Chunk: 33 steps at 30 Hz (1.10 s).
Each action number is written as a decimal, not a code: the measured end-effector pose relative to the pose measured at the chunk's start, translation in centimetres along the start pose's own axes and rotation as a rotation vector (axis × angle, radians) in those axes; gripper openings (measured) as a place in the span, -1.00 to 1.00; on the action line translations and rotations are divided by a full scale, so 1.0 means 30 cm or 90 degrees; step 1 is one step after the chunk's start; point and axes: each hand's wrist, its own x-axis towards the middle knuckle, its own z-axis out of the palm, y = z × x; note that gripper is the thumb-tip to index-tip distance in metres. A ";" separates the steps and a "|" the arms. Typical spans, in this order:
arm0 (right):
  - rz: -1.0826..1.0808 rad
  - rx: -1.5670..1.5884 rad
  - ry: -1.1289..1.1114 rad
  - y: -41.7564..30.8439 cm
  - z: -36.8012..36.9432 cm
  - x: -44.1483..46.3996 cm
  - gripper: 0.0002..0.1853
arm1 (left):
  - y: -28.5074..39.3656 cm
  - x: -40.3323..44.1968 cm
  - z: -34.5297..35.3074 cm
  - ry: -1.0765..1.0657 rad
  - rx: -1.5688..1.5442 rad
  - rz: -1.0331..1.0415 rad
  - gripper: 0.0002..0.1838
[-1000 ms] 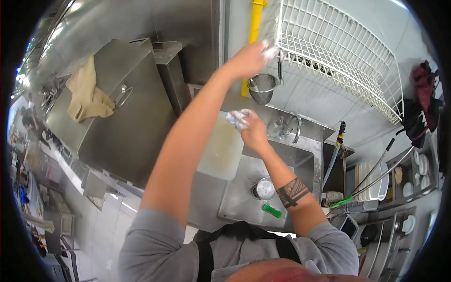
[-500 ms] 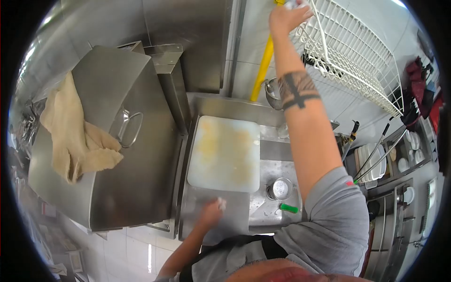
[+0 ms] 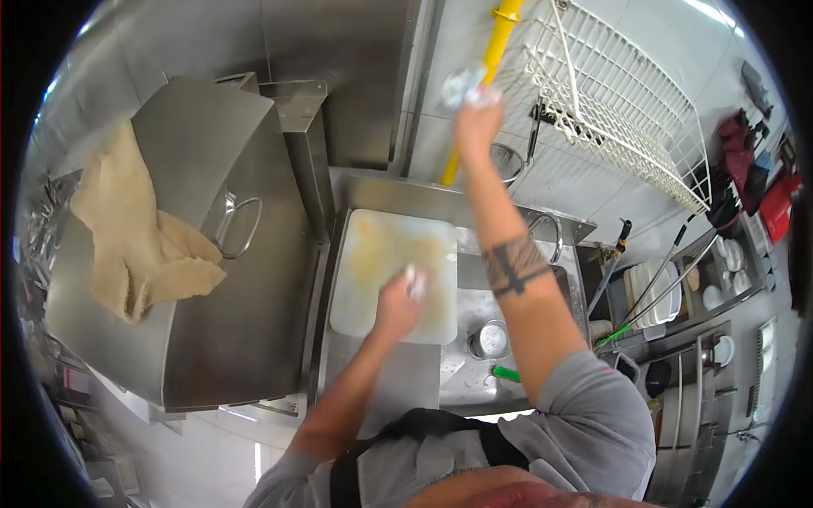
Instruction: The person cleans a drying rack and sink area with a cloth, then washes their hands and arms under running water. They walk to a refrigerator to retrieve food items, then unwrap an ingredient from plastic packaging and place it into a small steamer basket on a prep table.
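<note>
My right hand (image 3: pixel 480 127) is raised beside the yellow pipe, its fingers closed on a crumpled, whitish, partly see-through wad (image 3: pixel 466 86) that is blurred; its kind is unclear. Over the stained white cutting board (image 3: pixel 356 313), my left hand (image 3: pixel 396 306) is closed around a small white crumpled piece (image 3: pixel 415 282), mostly hidden by the fingers. I cannot tell whether this hand touches the board. The board lies flat on a steel counter with a sink. Right of it stands a metal cup (image 3: pixel 489 340), near a green handle (image 3: pixel 506 372) partly covered by my right arm.
A white wire rack (image 3: pixel 622 110) hangs on the wall at upper right, beside the yellow pipe (image 3: pixel 500 42). A faucet (image 3: pixel 555 233) rises behind the sink. On the left, a beige cloth (image 3: pixel 127 220) drapes over a large steel box (image 3: pixel 254 313) with a handle.
My right hand has come down and left from the wire rack with the whitish wad. My left hand has moved up and forward from the counter's front to over the cutting board.
</note>
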 end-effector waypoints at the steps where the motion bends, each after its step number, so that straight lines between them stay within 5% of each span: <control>1: 0.121 0.131 -0.055 -0.048 -0.035 -0.124 -0.86 | -0.014 0.118 0.035 0.079 -0.036 0.163 -0.73; 4: 0.385 0.305 -0.199 0.017 -0.180 -0.386 -0.76 | 0.301 0.354 0.027 0.165 -0.047 0.256 -0.54; 7: 0.421 0.352 -0.261 -0.018 -0.315 -0.453 -0.81 | 0.227 0.470 0.056 0.055 -0.100 0.143 -0.57; 8: 0.426 0.372 -0.257 -0.020 -0.352 -0.453 -0.81 | 0.207 0.480 0.086 0.037 -0.231 0.012 -0.70; 11: 0.340 0.321 -0.307 0.004 -0.476 -0.433 -0.80 | 0.141 0.582 0.126 0.104 0.005 0.033 -0.83; 12: 0.337 0.257 -0.355 0.021 -0.533 -0.449 -0.81 | 0.202 0.623 0.133 0.119 -0.160 -0.044 -0.87; 13: 0.331 0.188 -0.405 0.044 -0.594 -0.473 -0.82 | 0.252 0.700 0.103 0.106 -0.087 -0.114 -0.75; 18: 0.494 0.163 -0.498 0.345 -0.883 -0.861 -0.81 | 0.517 1.215 0.060 0.202 0.014 0.262 -0.76; 19: 0.535 0.166 -0.502 0.386 -0.948 -0.947 -0.81 | 0.639 1.274 0.068 0.218 0.123 0.227 -0.74; 22: 0.676 0.188 -0.480 0.393 -1.162 -1.112 -0.78 | 0.798 1.597 0.086 0.277 0.358 0.399 -0.62; 23: 0.690 0.177 -0.496 0.413 -1.239 -1.163 -0.76 | 0.842 1.673 0.088 0.280 0.530 0.424 -0.52; 26: 0.736 0.068 -0.505 0.455 -1.464 -1.280 -0.82 | 0.898 1.805 0.115 0.199 0.592 0.420 -0.47; 30: 0.714 -0.077 -0.570 0.508 -1.656 -1.335 -0.76 | 0.906 1.840 0.203 0.227 0.490 0.399 -0.39; 32: 0.876 -0.093 -0.504 0.535 -1.691 -1.353 -0.75 | 0.811 2.009 0.173 0.530 0.597 0.723 -0.33; 33: 0.876 -0.095 -0.504 0.528 -1.691 -1.344 -0.75 | 0.834 1.935 0.163 0.530 0.597 0.721 -0.33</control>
